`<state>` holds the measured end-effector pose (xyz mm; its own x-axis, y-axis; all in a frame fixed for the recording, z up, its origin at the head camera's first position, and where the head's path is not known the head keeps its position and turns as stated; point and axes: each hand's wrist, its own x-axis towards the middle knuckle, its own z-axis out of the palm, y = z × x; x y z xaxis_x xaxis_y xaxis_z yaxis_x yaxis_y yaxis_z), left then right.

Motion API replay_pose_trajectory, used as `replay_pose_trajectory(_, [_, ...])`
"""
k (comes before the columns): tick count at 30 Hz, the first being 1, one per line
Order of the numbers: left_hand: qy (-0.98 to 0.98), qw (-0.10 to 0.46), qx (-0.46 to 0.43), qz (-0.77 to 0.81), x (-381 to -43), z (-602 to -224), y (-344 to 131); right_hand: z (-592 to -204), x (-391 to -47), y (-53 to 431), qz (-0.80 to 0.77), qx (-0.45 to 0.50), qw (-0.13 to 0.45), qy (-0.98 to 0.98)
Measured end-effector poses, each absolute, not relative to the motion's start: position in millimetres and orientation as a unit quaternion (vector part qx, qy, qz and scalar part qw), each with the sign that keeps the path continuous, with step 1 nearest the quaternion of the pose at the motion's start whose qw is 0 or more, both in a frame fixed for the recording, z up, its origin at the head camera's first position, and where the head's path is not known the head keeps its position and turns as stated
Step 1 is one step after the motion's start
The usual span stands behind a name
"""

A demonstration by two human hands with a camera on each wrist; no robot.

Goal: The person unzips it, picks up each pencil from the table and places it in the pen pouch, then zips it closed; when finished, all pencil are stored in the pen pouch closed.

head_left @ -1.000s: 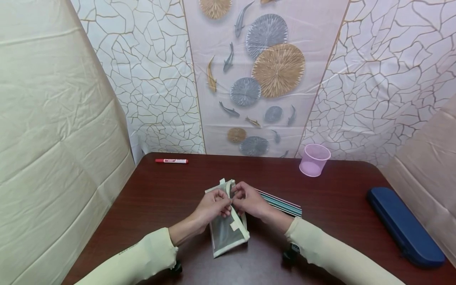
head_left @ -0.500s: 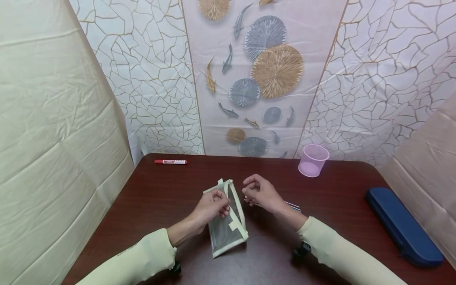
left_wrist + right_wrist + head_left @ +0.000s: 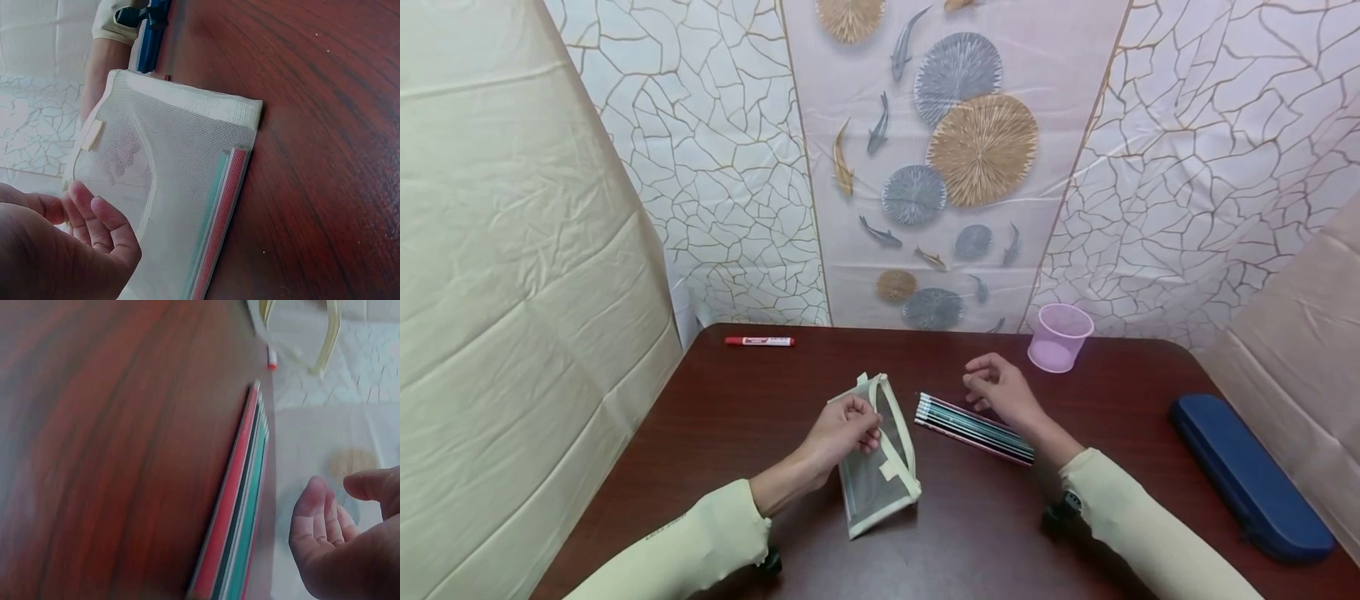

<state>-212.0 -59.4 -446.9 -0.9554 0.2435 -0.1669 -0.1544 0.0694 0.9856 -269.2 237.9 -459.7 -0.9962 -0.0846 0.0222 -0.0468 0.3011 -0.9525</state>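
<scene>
My left hand (image 3: 841,432) pinches the open zip edge of a mesh zip pouch (image 3: 871,492) with cream trim and a small tab. The pouch is tilted up from the table, its mouth gaping to the right. In the left wrist view, red and green pencils (image 3: 226,200) show through the mesh along its bottom. To the right of the pouch, a row of several striped pencils (image 3: 973,429) lies side by side on the table, white ends towards the pouch. Over their far side hovers my right hand (image 3: 1006,393), fingers loosely bent, holding nothing.
A dark wooden table (image 3: 775,392) carries everything. At its back left lies a red and white marker (image 3: 760,341). A translucent pink cup (image 3: 1060,337) stands at the back right. Along the right edge is a long blue case (image 3: 1251,475).
My right hand has let go of the pouch's edge and moved right, to above the loose pencils, uncovering them. My left hand keeps its hold; the pouch mouth has widened.
</scene>
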Motion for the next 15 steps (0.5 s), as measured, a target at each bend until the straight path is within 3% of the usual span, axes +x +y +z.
replay_pose_trajectory(15, [0.716, 0.151, 0.028, 0.681, -213, -447, -59, -474, -286, 290, -0.479, -0.119, 0.143, 0.858])
